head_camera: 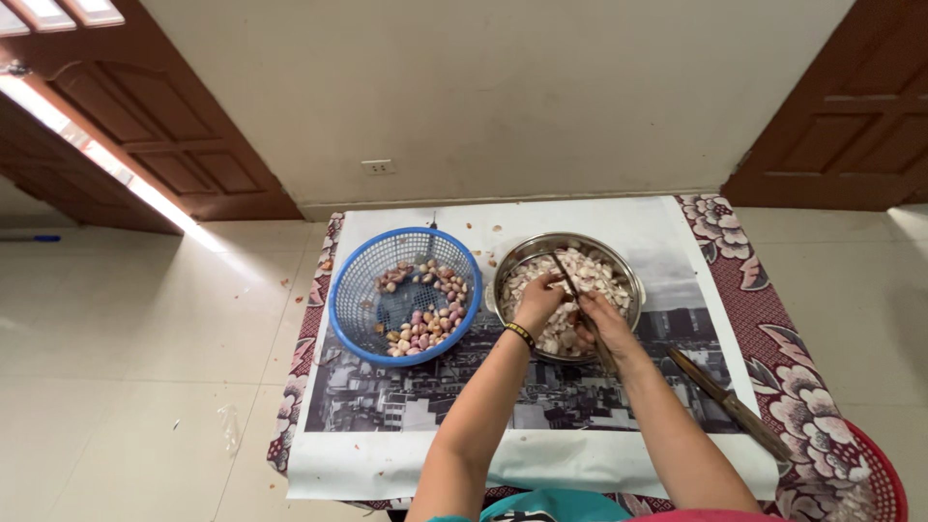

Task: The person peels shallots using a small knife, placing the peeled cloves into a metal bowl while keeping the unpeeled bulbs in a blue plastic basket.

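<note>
Left hand (537, 296), the one w/ the dark bracelet on the wrist, is down inside the steel bowl (630, 275), fingers curled together around what I think is one shallot piece, tho it's too small in the head view to be 100% sure. Right hand (597, 321) is right beside it over the same bowl, closed on a thin knife (568, 275) whose blade angles up and away across the pile. Both hands meet over the bowl, prob so whatever gets trimmed drops straight in w/ the rest.

That bowl is heaped w/ pale pink-white peeled shallots (599, 269), sitting right of centre on the table. Just beside it on the left, nearly touching, is a round blue basket (350, 290) w/ the unpeeled shallots (425, 314), darker purple-brown, only a thin layer left across the bottom. Close enough that either hand can reach it w/o stretching.

Both containers sit on a big printed paper sheet (435, 396) w/ a b&w city photo, laid over a red floral tablecloth (793, 358), looks like it's there to catch skins; a few scraps are scattered near the basket. A bigger wooden-handled knife (727, 402) lies unused to the right, well apart from the hands. Edge of a red basket (884, 474) pokes in at the bottom right corner.
</note>
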